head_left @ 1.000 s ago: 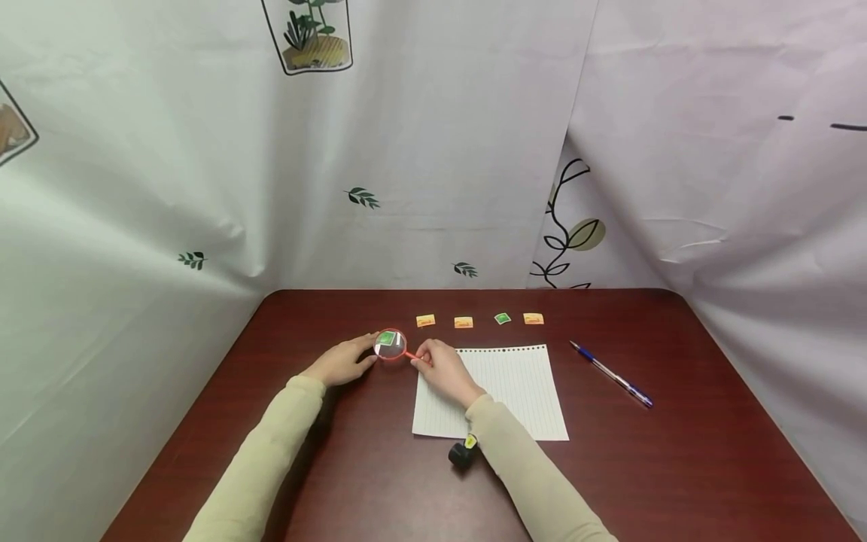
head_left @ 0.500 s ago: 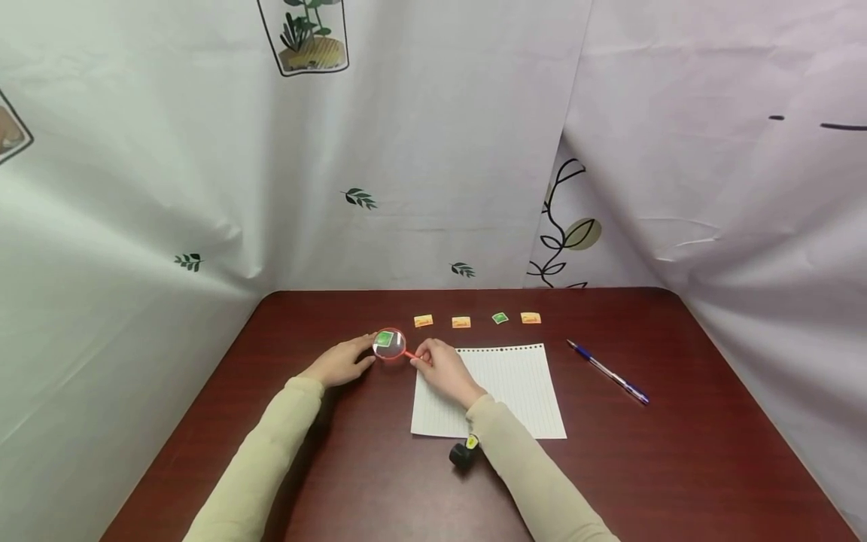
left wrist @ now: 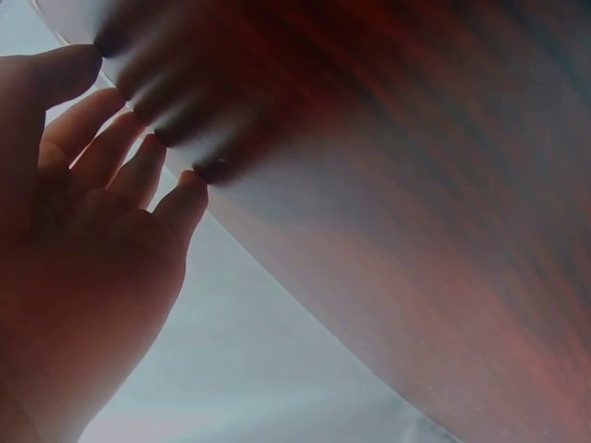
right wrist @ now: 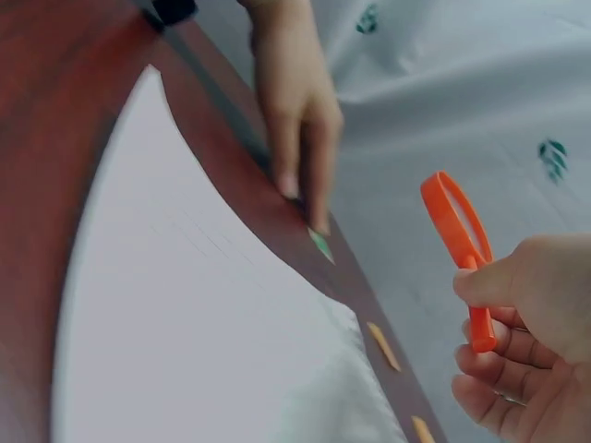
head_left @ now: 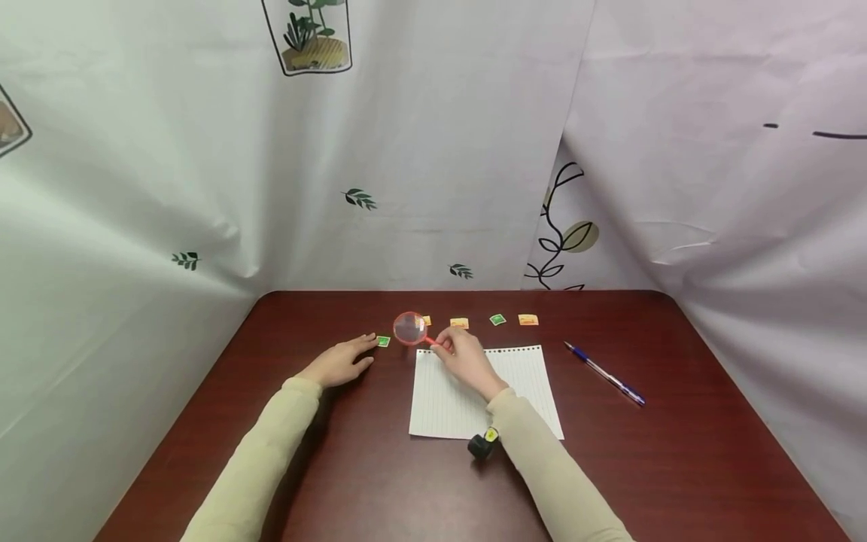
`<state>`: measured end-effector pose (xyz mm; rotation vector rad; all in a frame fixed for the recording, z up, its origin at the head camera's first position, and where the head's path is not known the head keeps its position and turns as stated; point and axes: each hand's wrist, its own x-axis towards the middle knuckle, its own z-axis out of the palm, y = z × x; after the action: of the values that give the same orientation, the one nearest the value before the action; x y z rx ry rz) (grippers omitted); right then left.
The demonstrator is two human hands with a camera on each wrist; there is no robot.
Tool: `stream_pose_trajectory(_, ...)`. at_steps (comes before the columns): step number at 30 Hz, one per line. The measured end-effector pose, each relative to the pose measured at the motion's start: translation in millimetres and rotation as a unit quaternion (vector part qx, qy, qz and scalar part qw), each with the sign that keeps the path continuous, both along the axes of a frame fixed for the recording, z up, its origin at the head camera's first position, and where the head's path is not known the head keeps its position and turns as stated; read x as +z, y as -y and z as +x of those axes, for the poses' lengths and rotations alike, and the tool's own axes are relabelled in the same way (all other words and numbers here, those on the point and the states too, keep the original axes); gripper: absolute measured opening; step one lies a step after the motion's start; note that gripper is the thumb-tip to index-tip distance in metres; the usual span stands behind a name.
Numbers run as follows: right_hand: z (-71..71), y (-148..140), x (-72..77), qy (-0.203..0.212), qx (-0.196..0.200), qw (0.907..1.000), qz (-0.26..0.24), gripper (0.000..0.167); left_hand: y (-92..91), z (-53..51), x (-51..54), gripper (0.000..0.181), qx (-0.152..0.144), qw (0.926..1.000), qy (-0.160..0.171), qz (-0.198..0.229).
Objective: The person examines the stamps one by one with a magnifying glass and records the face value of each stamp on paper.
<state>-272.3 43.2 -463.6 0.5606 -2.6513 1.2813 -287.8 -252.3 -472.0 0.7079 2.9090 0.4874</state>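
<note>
The right hand (head_left: 469,363) pinches the handle of a red-rimmed magnifying glass (head_left: 410,329), whose lens overlaps the leftmost orange stamp-like piece (head_left: 427,321) in the head view. In the right wrist view the orange magnifying glass (right wrist: 459,221) stands clear of the surface, between thumb and fingers of the right hand (right wrist: 536,332). The left hand (head_left: 341,363) rests on the table with fingers spread, its fingertips at the edge of a small green piece (head_left: 383,342). In the left wrist view the left hand's (left wrist: 111,212) fingertips touch the dark red surface.
Along the back lie an orange piece (head_left: 459,324), a green piece (head_left: 497,319) and another orange piece (head_left: 528,320). Lined paper (head_left: 450,406) lies under the right hand, with a blue pen (head_left: 605,373) to its right. A printed white cloth (head_left: 433,150) hangs behind the table (head_left: 379,467).
The magnifying glass has moved right and back, off the left green piece towards the leftmost orange one. The right hand moved with it; the left hand has stayed almost still.
</note>
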Motion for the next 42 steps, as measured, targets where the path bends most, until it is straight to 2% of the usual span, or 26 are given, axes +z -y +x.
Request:
stream_pose_trajectory(7, -6.4, -49.9, 8.7, 0.003, -0.059, 0.9979, -0.025, 0.013, -0.4, 0.7, -0.8, 0.051, 0.003, 0.9999, 0.007, -0.013)
stream_pose_trajectory(11, -9.2, -80.1, 12.5, 0.003, -0.091, 0.9956, -0.020, 0.016, -1.6, 0.8, 0.9, 0.051, 0.001, 0.9999, 0.004, -0.011)
stream_pose_trajectory(19, -12.5, -133.2, 20.7, -0.043, -0.141, 0.9891, -0.004, 0.016, -2.2, 2.7, 2.0, 0.049, -0.001, 1.0000, -0.002, -0.008)
stream_pose_trajectory(23, -11.5, -160.0, 21.1, -0.050, -0.160, 0.9858, 0.011, 0.016, -2.2, 2.4, 0.5, 0.050, -0.001, 1.0000, -0.002, -0.004)
stream_pose_trajectory(36, 6.0, -236.5, 22.6, -0.062, -0.209, 0.9742, 0.057, 0.022, -2.3, 2.5, 1.6, 0.050, -0.001, 0.9999, 0.003, -0.011)
stream_pose_trajectory(42, 11.8, -265.4, 17.2, -0.057, -0.228, 0.9683, 0.083, 0.023, -3.3, 2.4, 2.0, 0.052, 0.004, 0.9998, 0.008, -0.020)
